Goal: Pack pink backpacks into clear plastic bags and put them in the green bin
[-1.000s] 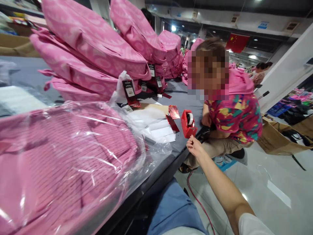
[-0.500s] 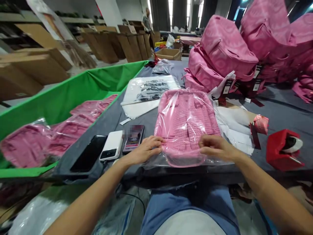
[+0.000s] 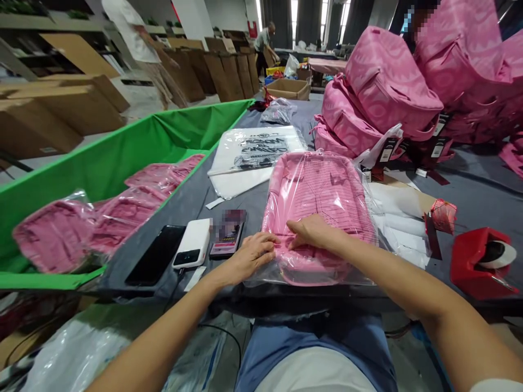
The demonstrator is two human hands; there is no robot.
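A pink backpack in a clear plastic bag lies flat on the table in front of me, straps side up. My left hand rests at its lower left edge, fingers stretched out over the plastic. Across the lower front reaches my right hand, its fingers curled and closed against the plastic, left of the bag's middle. Whatever is between those fingers is hidden. Left of my left hand are a phone, a white power bank and a black phone.
A green-walled bin on the left holds several wrapped pink backpacks. Flat printed plastic bags lie behind the phones. Several unwrapped backpacks are piled back right. A red tape dispenser stands right. Two people are farther back.
My right hand has moved left across the wrapped backpack, from its lower right side to near my left hand. The left hand stays at the lower left edge. The view has shifted slightly.
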